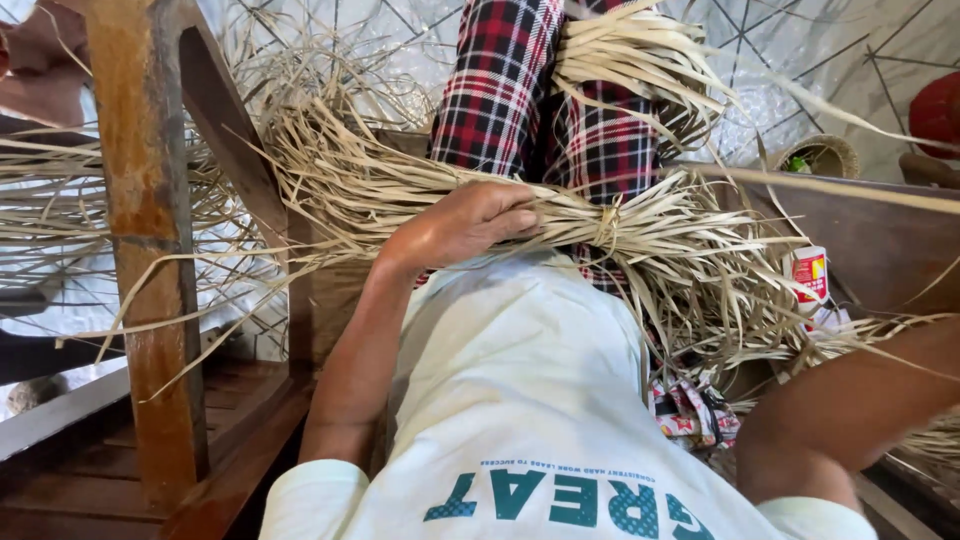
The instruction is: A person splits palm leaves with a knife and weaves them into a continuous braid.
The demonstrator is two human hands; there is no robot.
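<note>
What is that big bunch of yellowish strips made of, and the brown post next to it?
The bundle of strips under the left hand looks like dried plant leaf or straw: pale tan, flat, matte, with frayed, curling ends. The post looks like wood with a worn reddish-brown finish; grain and scuffed patches show.

Head view: your left hand (462, 225) on a tied bundle of dried straw strips (610, 225).

Your fingers curl over the bundle, which lies across your plaid-clad lap (500, 90). At 9 o'clock of the hand stands a rusty wooden post (145, 200). At 3 o'clock sits a small red-and-white bottle (808, 275). Your right forearm (850, 400) crosses at 4 o'clock, its hand out of frame.
</note>
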